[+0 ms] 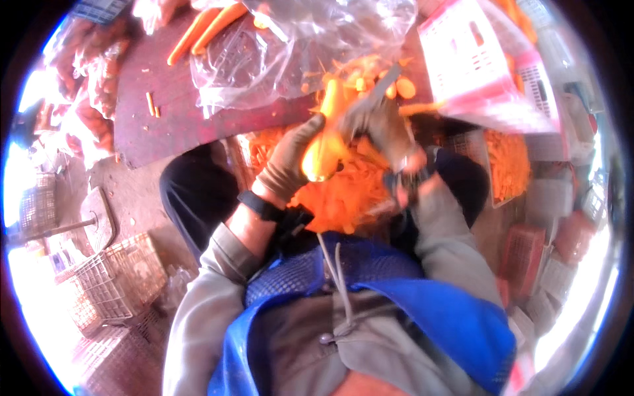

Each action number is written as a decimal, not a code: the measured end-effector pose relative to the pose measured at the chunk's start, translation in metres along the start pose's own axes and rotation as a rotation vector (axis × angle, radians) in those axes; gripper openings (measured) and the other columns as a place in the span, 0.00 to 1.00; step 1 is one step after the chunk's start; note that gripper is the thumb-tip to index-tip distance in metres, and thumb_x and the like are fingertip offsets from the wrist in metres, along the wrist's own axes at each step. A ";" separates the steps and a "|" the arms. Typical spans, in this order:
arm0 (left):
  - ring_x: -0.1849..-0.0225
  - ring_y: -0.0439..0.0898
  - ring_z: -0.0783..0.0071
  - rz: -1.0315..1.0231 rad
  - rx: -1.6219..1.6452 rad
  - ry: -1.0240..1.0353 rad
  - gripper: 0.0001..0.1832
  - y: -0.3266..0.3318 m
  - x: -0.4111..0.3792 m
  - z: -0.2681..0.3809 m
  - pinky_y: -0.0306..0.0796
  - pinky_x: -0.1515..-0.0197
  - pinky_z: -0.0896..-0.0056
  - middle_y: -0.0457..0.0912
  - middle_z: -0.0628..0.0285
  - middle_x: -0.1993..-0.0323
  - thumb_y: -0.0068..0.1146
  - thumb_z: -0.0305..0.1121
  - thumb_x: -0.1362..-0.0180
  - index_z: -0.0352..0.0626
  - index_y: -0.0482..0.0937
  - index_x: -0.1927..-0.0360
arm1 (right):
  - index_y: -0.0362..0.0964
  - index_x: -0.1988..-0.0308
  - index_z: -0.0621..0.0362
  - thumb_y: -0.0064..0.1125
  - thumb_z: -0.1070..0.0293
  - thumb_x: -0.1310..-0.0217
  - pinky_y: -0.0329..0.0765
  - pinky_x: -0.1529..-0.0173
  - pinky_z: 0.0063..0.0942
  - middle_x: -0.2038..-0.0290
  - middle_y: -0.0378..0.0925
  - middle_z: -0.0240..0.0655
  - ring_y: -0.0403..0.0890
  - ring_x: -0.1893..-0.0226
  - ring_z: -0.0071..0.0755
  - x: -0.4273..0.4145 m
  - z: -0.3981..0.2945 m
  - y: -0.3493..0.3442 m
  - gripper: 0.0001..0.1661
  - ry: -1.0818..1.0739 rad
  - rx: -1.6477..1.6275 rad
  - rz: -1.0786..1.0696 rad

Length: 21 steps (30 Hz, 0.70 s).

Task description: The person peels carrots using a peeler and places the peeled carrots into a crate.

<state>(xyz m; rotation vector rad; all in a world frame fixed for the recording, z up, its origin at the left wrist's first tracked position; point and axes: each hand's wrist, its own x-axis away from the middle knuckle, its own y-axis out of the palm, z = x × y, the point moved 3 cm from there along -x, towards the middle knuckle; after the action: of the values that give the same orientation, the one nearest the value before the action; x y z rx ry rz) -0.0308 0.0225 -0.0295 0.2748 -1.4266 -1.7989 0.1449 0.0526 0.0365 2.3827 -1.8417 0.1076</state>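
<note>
My left hand [292, 153], in a brownish glove, is closed around a thick orange carrot [324, 153], which points away from me. My right hand [384, 126], gloved too and somewhat blurred, grips a tool with a flat grey blade [386, 84] close to the carrot's right side. Its handle is hidden in my fingers. Below both hands, between my knees, lies a heap of orange carrot shavings [342, 203]. Cut carrot pieces [406, 88] and more shavings lie at the table's near edge, just beyond my hands.
The reddish table [168, 123] bears clear plastic bags [247, 74], whole carrots [208, 29] and a pink-and-white perforated crate [460, 54]. Another container of carrot pieces [507, 166] stands at my right. Plastic crates [121, 277] stand on the floor at lower left, with filled bags [91, 99] at upper left.
</note>
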 end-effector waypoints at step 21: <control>0.61 0.84 0.59 0.047 0.153 0.039 0.29 0.013 -0.006 0.002 0.81 0.56 0.59 0.83 0.50 0.57 0.54 0.50 0.33 0.30 0.72 0.44 | 0.80 0.68 0.64 0.65 0.74 0.45 0.74 0.70 0.20 0.76 0.81 0.33 0.78 0.76 0.23 0.038 -0.016 0.037 0.04 0.051 -0.232 -0.231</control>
<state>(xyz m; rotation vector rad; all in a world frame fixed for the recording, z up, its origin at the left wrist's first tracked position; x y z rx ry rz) -0.0224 0.0272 -0.0192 0.3507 -1.5331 -1.6411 0.1192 0.0095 0.0592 2.3820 -1.4552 -0.0641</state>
